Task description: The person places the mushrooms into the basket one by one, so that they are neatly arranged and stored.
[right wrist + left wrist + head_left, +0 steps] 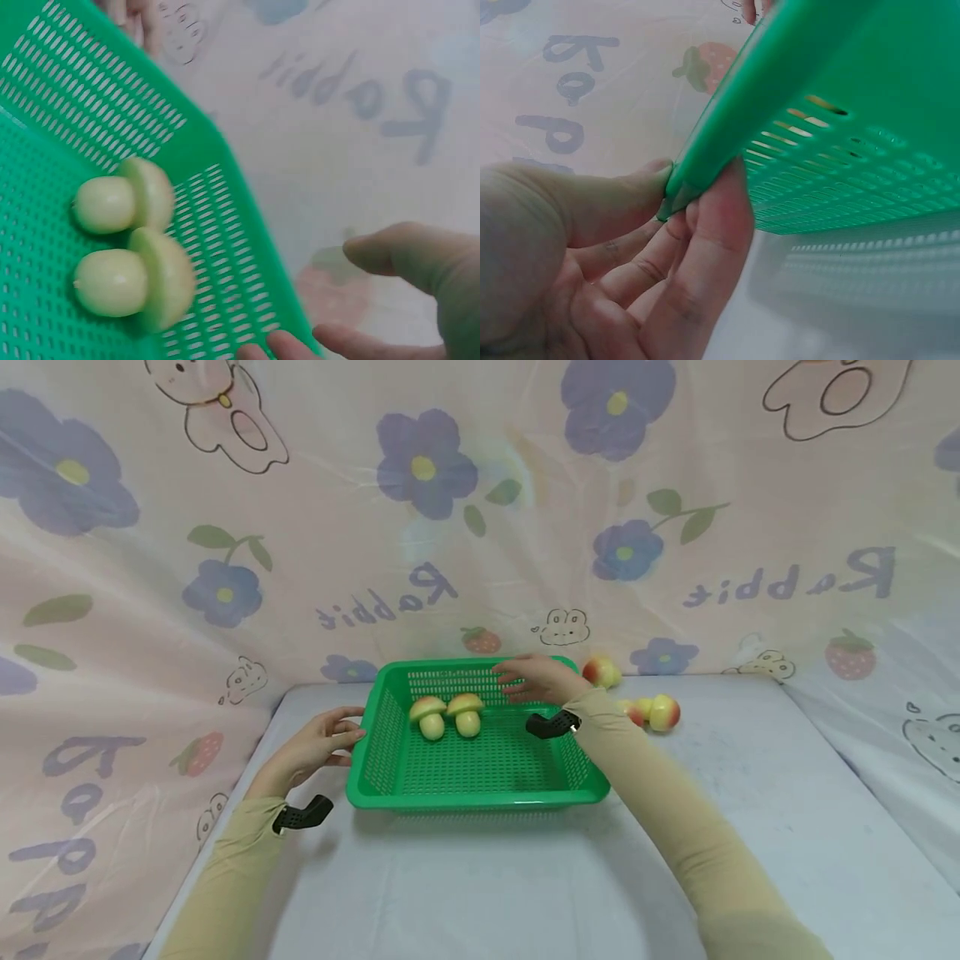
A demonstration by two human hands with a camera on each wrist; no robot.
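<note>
A green plastic basket (480,799) with slotted walls stands on the table. My left hand (318,745) pinches its left rim, thumb on one side and fingers beneath, as the left wrist view shows at the rim (712,135). Two toy mushrooms, a left one (431,718) and a right one (467,716), lie side by side in the basket against its far wall, with yellowish stems and reddish caps. Over the basket's far right part, my right hand (542,680) has its fingers extended and thumb apart, holding nothing. In the right wrist view its fingertips (281,346) overlap the basket's rim.
To the right of the basket lie more toy mushrooms: one near the back edge (602,672) and another (663,713) closer in, beside a piece partly hidden by my right sleeve (645,768). A printed curtain (525,552) hangs behind the white table (750,793).
</note>
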